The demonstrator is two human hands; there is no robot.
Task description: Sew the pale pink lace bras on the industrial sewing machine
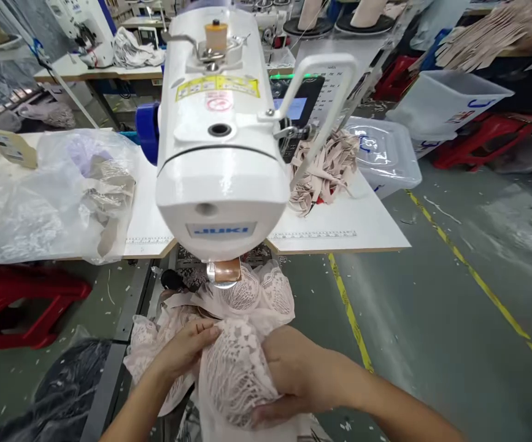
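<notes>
- Pale pink lace cup held in front of the body, below the sewing machine head, lace side facing up.
- Left hand: upper left edge of the cup pinched between thumb and fingers.
- Right hand: right side of the cup gripped, thumb laid over its lower part, fingers curled at the edge, fingertips hidden.
- More lace cups bunched just beyond the held one, under the machine's front end; another lace piece draped left of the left hand.
- White worktop seen on both sides of the machine; fabric strips heaped on its right part, clear plastic bag spread on its left.
- Lidded plastic bin placed beyond the strips.
- Red stool partly covered by the worktop, left side.
- Floor marked with yellow tape, littered with scraps.
</notes>
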